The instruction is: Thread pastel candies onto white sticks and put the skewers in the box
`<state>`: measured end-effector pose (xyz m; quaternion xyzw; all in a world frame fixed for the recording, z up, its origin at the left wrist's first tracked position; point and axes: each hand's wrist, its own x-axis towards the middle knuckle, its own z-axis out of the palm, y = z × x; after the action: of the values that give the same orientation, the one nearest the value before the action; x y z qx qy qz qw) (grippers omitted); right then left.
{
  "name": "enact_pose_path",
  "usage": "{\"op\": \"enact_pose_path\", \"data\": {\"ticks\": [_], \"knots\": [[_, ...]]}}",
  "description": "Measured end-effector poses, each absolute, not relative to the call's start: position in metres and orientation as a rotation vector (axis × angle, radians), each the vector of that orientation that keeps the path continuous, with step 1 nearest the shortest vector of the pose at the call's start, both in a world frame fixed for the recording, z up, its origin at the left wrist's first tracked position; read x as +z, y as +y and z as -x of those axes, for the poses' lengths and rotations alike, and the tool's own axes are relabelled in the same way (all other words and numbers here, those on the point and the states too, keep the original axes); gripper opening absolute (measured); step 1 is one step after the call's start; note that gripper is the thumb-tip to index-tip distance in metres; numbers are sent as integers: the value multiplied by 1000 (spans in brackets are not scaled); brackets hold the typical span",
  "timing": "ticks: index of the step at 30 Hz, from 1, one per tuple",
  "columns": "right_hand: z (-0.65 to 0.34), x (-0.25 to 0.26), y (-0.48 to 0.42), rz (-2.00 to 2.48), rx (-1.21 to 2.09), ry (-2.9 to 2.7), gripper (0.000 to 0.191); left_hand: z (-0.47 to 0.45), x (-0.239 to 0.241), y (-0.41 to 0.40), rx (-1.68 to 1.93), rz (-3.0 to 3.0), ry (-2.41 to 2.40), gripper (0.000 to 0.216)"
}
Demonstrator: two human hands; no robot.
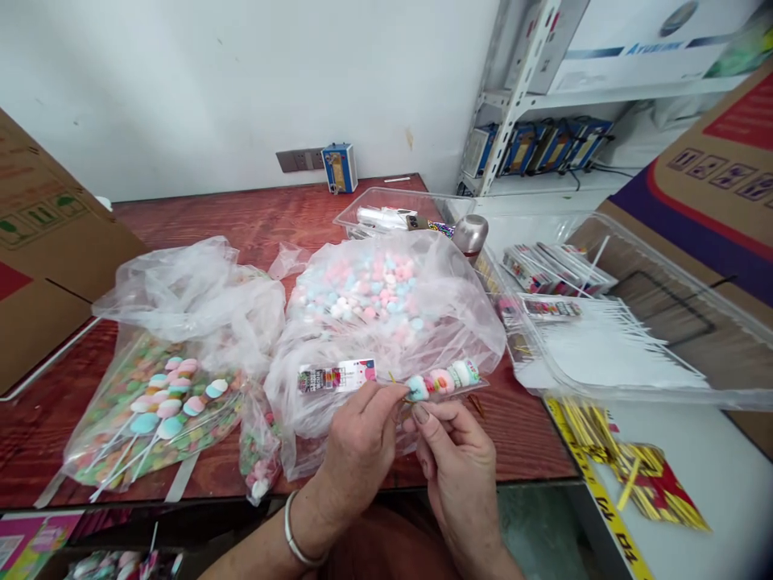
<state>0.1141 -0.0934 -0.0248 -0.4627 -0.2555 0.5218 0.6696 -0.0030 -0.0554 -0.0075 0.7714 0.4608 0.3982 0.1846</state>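
Observation:
A wrapped candy skewer (443,380), with pastel pieces in a row inside clear film, points up and right from my fingers. My left hand (362,435), with a bangle on its wrist, is closed in a pinch at the skewer's lower end. Just below, my right hand (450,451) pinches at the same end, where a thin gold twist tie (409,402) partly shows between the fingertips. A printed label card (336,376) lies on the clear bag of pastel candies (386,322) beyond my left hand.
Several candy skewers (172,395) lie on a bag of gummies (114,403) at left. At right, a clear bin (640,395) holds white sticks and cards. Gold twist ties (658,483) lie below it. Cardboard boxes (54,266) flank the table, and a metal flask (469,235) stands behind.

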Motion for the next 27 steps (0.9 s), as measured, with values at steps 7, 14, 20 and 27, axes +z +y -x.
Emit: {"op": "enact_pose_path", "data": {"ticks": [7, 14, 20, 27], "knots": [[-110, -33, -89, 1042, 1064, -591, 10, -1, -10, -51, 1268, -1632, 1316, 26], [-107, -34, -86, 1068, 1049, -587, 14, -5, -9, -49, 1255, -1645, 1271, 14], [-113, -43, -78, 1124, 1007, -554, 17, -13, 1, -41, 1168, -753, 964, 19], [-127, -22, -76, 1200, 964, -953, 35, -15, 3, -36, 1092, -551, 843, 26]]}}
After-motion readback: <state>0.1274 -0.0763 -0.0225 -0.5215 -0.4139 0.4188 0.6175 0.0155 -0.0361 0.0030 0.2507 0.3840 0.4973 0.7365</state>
